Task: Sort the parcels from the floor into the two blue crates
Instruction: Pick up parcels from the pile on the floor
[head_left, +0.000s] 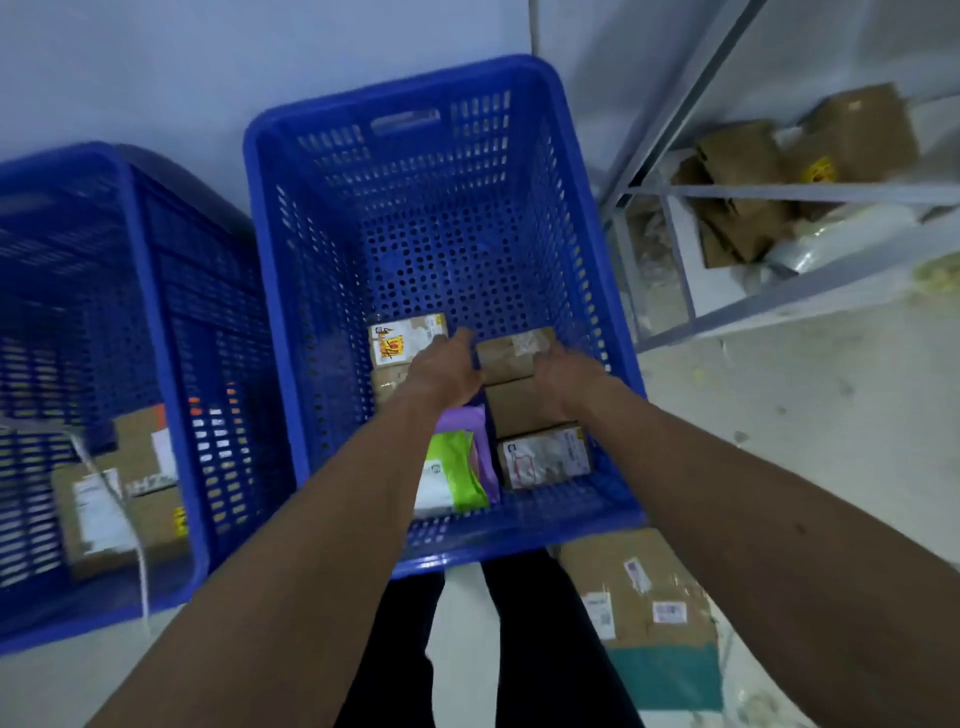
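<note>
Both my arms reach down into the right blue crate (270, 249). My left hand (445, 371) and my right hand (563, 375) grip the two ends of a small brown cardboard parcel (511, 353) low inside it. Around it on the crate floor lie a labelled box (405, 338), a plain brown box (519, 408), a white-labelled box (544, 457) and green and purple mailer bags (457, 467). The left blue crate (156, 322) holds several larger brown boxes (124, 499).
A big flat cardboard parcel (644, 603) with labels and a teal end lies on the floor by my right leg. A grey metal shelf rack (691, 192) with brown packages stands at the right. A white wall is behind the crates.
</note>
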